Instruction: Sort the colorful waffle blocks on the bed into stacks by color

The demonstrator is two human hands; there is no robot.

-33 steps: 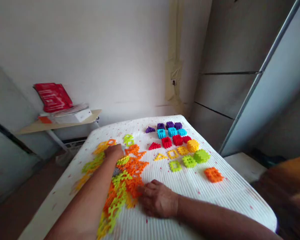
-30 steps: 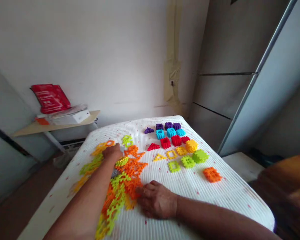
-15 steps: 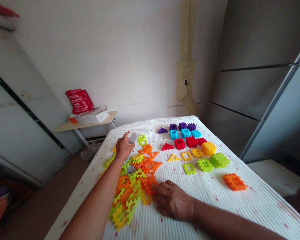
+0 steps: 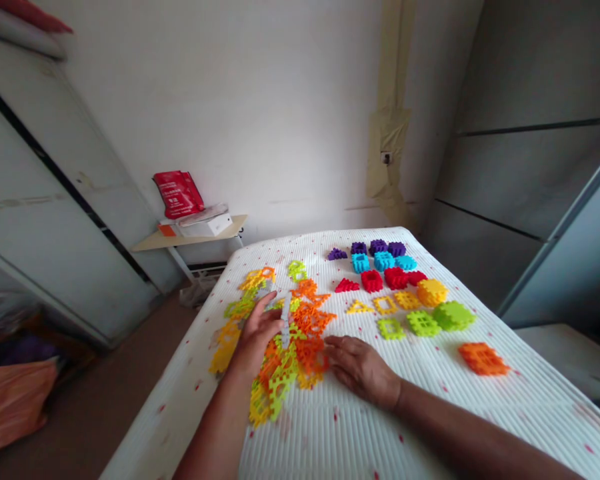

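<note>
Left grip point(image 4: 257, 328) is pinching a gray piece point(image 4: 285, 320) on edge, thumb and fingers partly closed, while the right grip point(image 4: 363, 368) is lying half-curled against the orange pieces point(image 4: 310, 353) just left of it, can't tell if it's actually holding any. Beyond the right grip, purple blocks point(image 4: 378, 247), red blocks point(image 4: 372, 281) and green blocks point(image 4: 423, 324) are sitting in rows on the white ribbed cover point(image 4: 340, 440).
</note>
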